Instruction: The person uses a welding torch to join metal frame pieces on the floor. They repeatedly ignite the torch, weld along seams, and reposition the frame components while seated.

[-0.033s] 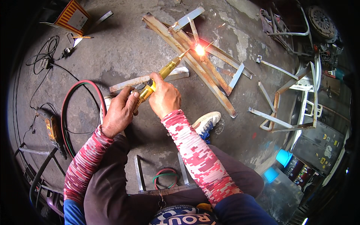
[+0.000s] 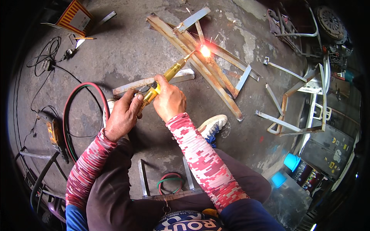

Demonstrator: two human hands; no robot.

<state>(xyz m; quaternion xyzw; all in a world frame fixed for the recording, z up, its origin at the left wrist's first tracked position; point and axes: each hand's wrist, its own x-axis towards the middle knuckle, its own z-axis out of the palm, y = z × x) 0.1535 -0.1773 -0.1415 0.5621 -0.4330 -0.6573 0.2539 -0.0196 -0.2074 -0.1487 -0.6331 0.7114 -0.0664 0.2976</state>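
Note:
A brass-yellow gas torch [image 2: 169,73] slants up and to the right across the middle, held by both hands. My right hand [image 2: 169,101] is closed round its body. Farther back, my left hand [image 2: 124,115] grips the torch's rear end, with thumb and fingers closed at the valve area. The tip points at a rusty steel angle bar [image 2: 221,79], where a bright red-white glow [image 2: 205,51] burns and throws sparks. The glare hides the exact spot under it. Beside it lies another long rusty bar [image 2: 216,87], with a short grey flat piece [image 2: 194,19] at the far end.
A red and green hose [image 2: 69,100] loops at the left near a power tool [image 2: 54,133] and black cables. A striped box [image 2: 75,19] stands far left. Welded metal frames [image 2: 285,104] and blue containers [image 2: 291,161] occupy the right. My shoe [image 2: 213,125] is below the bars.
Sparks around the glow have shifted, with more streaks now rising above it. Both hands and the torch stay practically in place.

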